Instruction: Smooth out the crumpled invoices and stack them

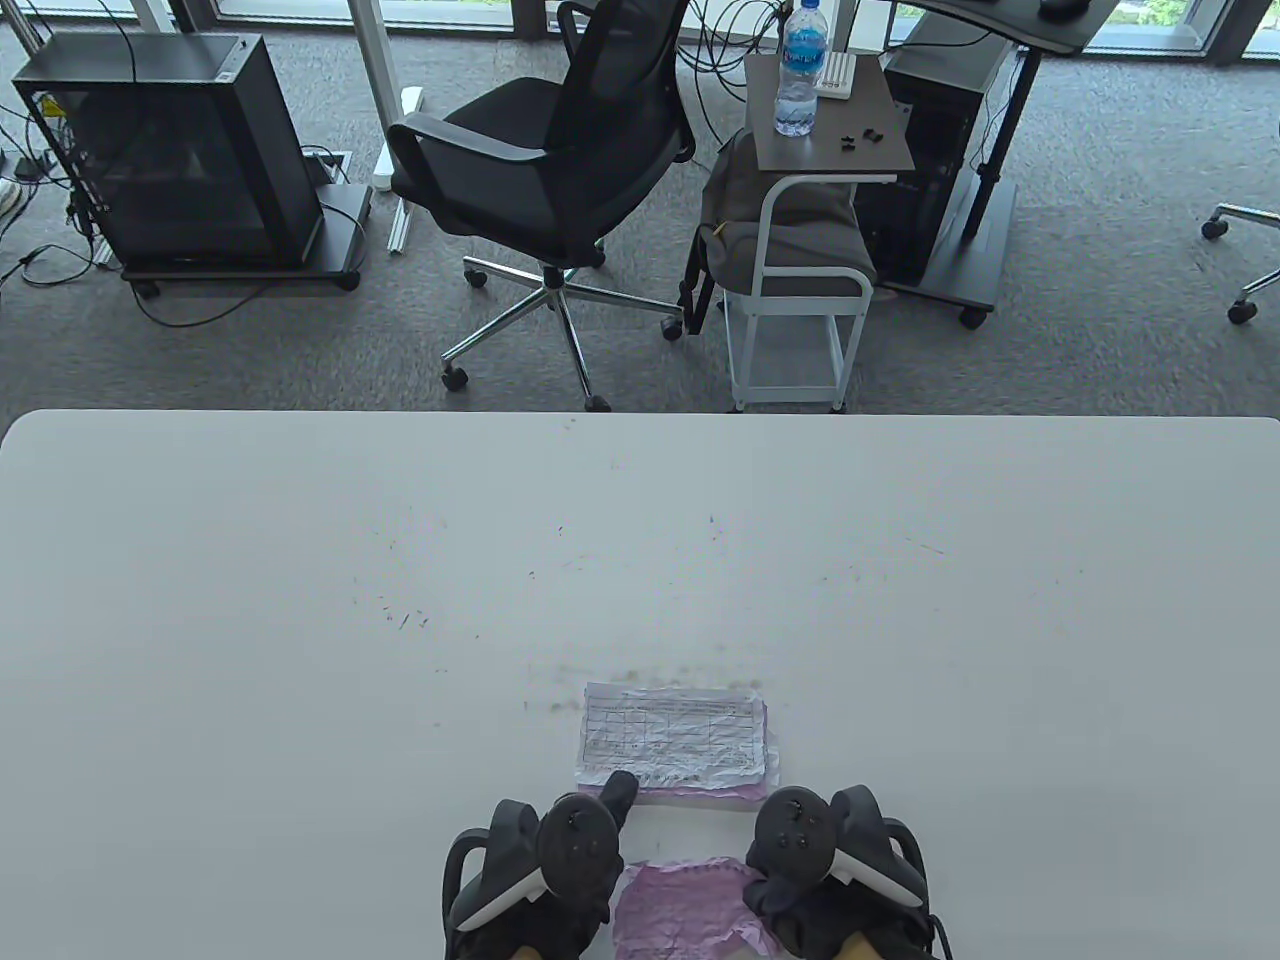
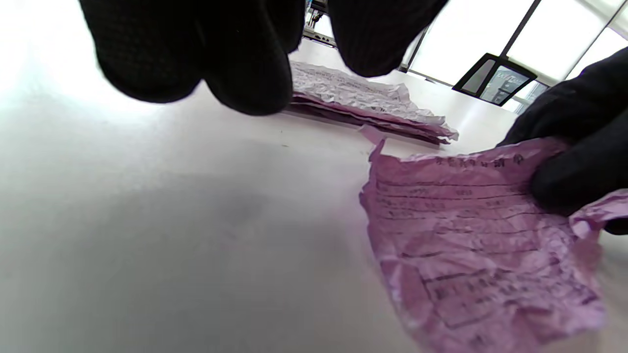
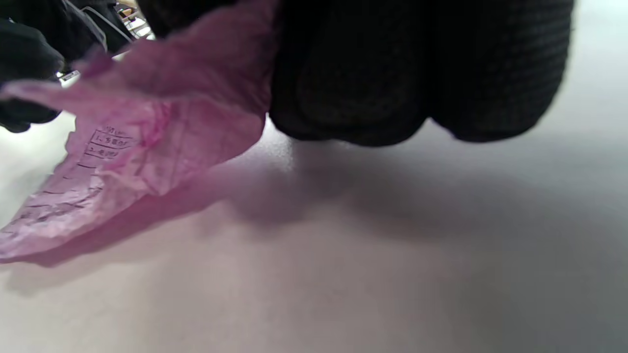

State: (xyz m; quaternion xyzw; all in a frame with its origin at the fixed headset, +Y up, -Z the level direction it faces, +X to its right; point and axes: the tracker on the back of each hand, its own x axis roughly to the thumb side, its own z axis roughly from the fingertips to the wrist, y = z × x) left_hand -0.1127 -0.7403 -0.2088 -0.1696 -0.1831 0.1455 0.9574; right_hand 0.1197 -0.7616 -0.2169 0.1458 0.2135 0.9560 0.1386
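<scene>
table view – pink invoice: the crumpled pink invoice lies on the table right at the near edge, between the two hands, so on the near side of the stack, close to it with a strip of bare table between them.
table view – stack: flattened sheets, white one on top, pink ones under it, long axis running left-right.
table view – hands: left hand sits at the pink invoice's left edge with one finger reaching out to the stack's near-left corner; right hand is at the invoice's right edge. Both look about equally near the stack, the left a touch closer.
left wrist view – left fingers: the left fingers hang curled above bare table, holding nothing I can see. The pink invoice is off to their right, the stack beyond it.
left wrist view – right hand: its fingers pinch the invoice's right edge.
right wrist view – right fingers: the right fingers grip the pink invoice and the sheet trails down-left from them, far end touching the table.
my guess: the sheet needs to go straight away from the person onto the stack, long axis matched left-right.
</scene>
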